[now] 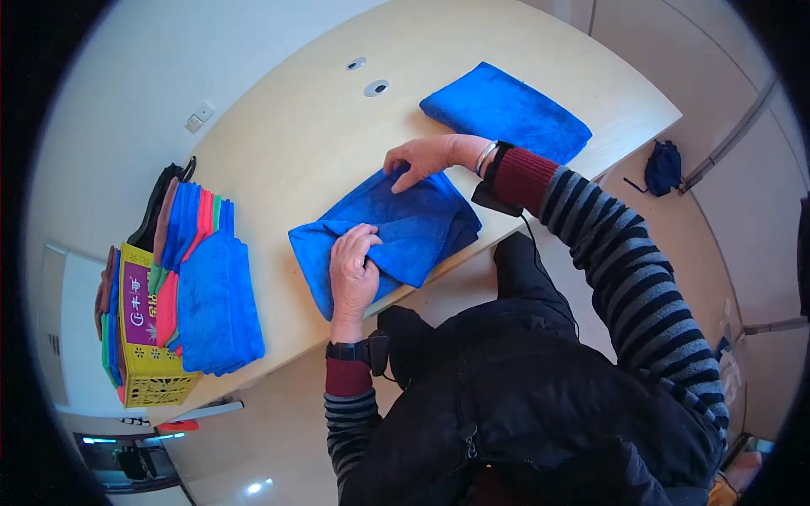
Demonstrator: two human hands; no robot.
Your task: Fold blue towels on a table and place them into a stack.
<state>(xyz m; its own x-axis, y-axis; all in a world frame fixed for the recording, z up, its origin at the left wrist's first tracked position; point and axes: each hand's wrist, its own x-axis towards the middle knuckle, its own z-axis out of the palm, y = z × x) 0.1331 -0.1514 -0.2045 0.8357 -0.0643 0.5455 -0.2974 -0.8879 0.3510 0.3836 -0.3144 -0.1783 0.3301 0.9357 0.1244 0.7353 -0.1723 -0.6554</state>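
Observation:
A blue towel [413,221] lies partly folded at the near edge of the table, its layers skewed and one fold raised. My left hand [354,268] rests on its near left part, the fingers curled over a fold of the cloth. At the towel's far edge, my right hand [422,158] reaches in from the right with bent fingers and thumb at the cloth; the fingertips are partly hidden. Beyond my right wrist lies a second blue towel [510,110], folded flat into a rectangle.
On the table's left end stands a yellow plastic crate [160,390] with folded towels in several colours. A stack of blue towels [221,304] leans against it. Two round cable grommets [376,88] sit in the pale wooden tabletop [287,160]. A dark blue bag [663,169] lies on the floor.

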